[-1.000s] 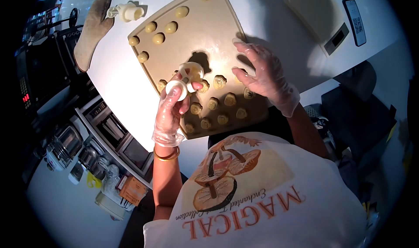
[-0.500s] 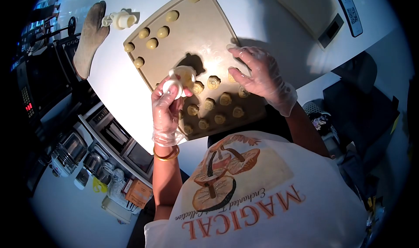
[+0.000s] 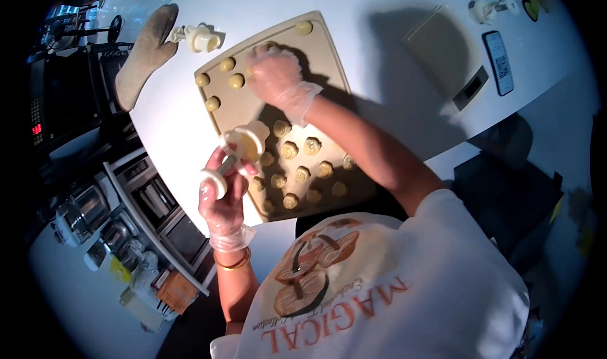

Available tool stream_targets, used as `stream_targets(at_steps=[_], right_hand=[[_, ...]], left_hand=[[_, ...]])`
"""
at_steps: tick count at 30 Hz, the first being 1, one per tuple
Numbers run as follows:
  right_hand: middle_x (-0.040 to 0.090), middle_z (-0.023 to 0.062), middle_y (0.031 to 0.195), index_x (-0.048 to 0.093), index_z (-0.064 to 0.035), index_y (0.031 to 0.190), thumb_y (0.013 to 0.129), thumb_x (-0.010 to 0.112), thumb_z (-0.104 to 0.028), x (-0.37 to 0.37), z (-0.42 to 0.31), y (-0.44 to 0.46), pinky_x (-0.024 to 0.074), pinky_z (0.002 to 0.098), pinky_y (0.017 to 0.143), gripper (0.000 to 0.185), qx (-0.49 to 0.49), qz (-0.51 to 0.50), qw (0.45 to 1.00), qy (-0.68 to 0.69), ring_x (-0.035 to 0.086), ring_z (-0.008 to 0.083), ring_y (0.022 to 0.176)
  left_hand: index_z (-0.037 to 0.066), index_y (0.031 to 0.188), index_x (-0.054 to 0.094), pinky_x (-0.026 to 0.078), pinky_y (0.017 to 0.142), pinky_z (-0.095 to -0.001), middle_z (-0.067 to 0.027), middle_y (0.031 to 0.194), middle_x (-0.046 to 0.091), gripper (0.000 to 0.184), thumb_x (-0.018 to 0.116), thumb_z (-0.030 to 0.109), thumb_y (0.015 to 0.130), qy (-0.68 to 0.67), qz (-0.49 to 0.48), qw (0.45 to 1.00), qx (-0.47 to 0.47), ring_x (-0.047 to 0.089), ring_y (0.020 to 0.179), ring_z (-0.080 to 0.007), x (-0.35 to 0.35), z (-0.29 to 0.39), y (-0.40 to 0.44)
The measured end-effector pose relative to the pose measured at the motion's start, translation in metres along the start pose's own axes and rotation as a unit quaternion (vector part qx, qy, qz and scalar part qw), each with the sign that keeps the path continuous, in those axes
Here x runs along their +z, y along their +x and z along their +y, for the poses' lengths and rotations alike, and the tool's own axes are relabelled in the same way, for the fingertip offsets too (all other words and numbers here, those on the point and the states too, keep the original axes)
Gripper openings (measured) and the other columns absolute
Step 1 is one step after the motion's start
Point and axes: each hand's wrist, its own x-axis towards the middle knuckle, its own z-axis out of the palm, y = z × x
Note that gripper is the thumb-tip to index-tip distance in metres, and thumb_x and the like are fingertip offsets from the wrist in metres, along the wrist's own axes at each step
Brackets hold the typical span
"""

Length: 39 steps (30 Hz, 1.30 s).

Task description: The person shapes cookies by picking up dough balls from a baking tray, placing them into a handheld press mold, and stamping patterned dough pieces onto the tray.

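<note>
White table, our tray on it: patterned pieces near, plain balls far. Our left hand clamps the press; our right hand seems to be picking a far ball, fingertips too hidden to tell; lifting calls for gentle pinching.

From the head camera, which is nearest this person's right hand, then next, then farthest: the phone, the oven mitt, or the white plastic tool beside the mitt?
From the right hand:
1. White plastic tool: to the hand's left.
2. Oven mitt: farther left, past the tool.
3. Phone: well off to the right.
</note>
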Motion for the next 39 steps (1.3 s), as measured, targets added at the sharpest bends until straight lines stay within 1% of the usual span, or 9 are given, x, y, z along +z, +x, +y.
stream_targets(at_steps=[3,6,12,13,14,16,22,28,39], right_hand=[[0.058,0.0084,0.093,0.064,-0.0071,0.088,0.067,0.065,-0.015,0.012,-0.005,-0.005,0.0515,0.0378,0.069,0.022,-0.039,-0.004,0.993,-0.109,0.061,0.0252,0.083],[0.057,0.0067,0.093,0.063,-0.0089,0.089,0.068,0.064,-0.012,0.016,0.001,-0.011,0.0505,0.037,0.069,0.02,-0.081,0.05,0.993,-0.066,0.059,0.0238,0.085],[0.059,0.0027,0.09,0.059,-0.0066,0.094,0.068,0.067,-0.003,0.005,-0.003,-0.028,0.0506,0.0325,0.069,0.027,-0.125,0.043,0.991,0.02,0.061,0.0185,0.083],[0.06,0.0043,0.091,0.059,-0.0056,0.094,0.07,0.066,-0.001,-0.005,-0.006,-0.035,0.0507,0.0314,0.069,0.025,-0.009,-0.005,0.974,0.226,0.062,0.0183,0.081],[0.062,0.0059,0.091,0.06,-0.0046,0.094,0.072,0.065,0.001,-0.011,-0.008,-0.043,0.0508,0.0303,0.068,0.023,0.107,-0.055,0.9,0.419,0.062,0.018,0.078],[0.063,0.0034,0.09,0.06,-0.0012,0.101,0.077,0.066,0.002,-0.024,-0.008,-0.06,0.05,0.0256,0.072,0.026,0.163,-0.081,0.742,0.645,0.06,0.0106,0.079],[0.061,0.0021,0.101,0.06,-0.0015,0.114,0.079,0.064,0.005,-0.058,0.001,-0.084,0.049,0.0243,0.078,0.036,0.218,-0.139,0.673,0.693,0.059,0.0082,0.085],[0.063,0.0032,0.1,0.063,-0.0014,0.112,0.088,0.062,-0.011,-0.066,0.019,-0.098,0.0481,0.0278,0.084,0.026,0.267,-0.117,0.59,0.753,0.06,0.0111,0.089],[0.059,0.0063,0.113,0.059,-0.0028,0.116,0.088,0.061,-0.016,-0.079,0.053,-0.108,0.0455,0.0291,0.089,0.031,0.315,-0.128,0.638,0.691,0.056,0.0137,0.103]], left_hand=[[-0.006,0.129,0.049,0.025,0.048,-0.0197,-0.0191,0.087,0.062,0.081,0.057,0.057,0.078,-0.012,0.032,0.999,-0.004,0.039,0.05,-0.0092,0.003,0.001,0.0],[-0.007,0.131,0.046,0.024,0.047,-0.0201,-0.0186,0.082,0.061,0.085,0.058,0.056,0.075,-0.007,0.089,0.996,0.004,0.038,0.05,-0.008,-0.002,-0.002,0.0],[-0.003,0.13,0.049,0.024,0.049,-0.0193,-0.0197,0.092,0.061,0.083,0.052,0.064,0.082,-0.07,0.032,0.997,0.019,0.033,0.047,-0.0065,-0.014,0.003,0.005],[-0.004,0.13,0.045,0.026,0.047,-0.0189,-0.0182,0.09,0.06,0.086,0.053,0.066,0.082,-0.104,0.022,0.994,0.029,0.033,0.046,-0.0068,-0.014,0.006,0.006],[-0.004,0.13,0.045,0.026,0.047,-0.0189,-0.0182,0.09,0.06,0.086,0.053,0.066,0.082,-0.101,0.027,0.994,0.03,0.033,0.046,-0.0068,-0.014,0.008,0.008],[-0.005,0.129,0.043,0.029,0.046,-0.0183,-0.0181,0.091,0.06,0.087,0.055,0.066,0.081,-0.188,-0.042,0.98,0.041,0.035,0.046,-0.0068,-0.013,0.011,0.011],[-0.007,0.129,0.04,0.028,0.045,-0.0176,-0.0188,0.09,0.061,0.093,0.052,0.071,0.079,-0.224,-0.028,0.974,0.005,0.038,0.049,-0.0082,0.005,0.006,0.015],[-0.005,0.132,0.039,0.032,0.047,-0.0191,-0.0209,0.097,0.061,0.089,0.052,0.067,0.081,-0.309,-0.039,0.949,-0.042,0.041,0.052,-0.011,0.014,-0.007,0.02],[-0.001,0.13,0.039,0.032,0.046,-0.0198,-0.0202,0.094,0.06,0.085,0.054,0.066,0.08,-0.322,-0.117,0.934,-0.101,0.039,0.048,-0.0108,0.03,-0.03,0.032]])
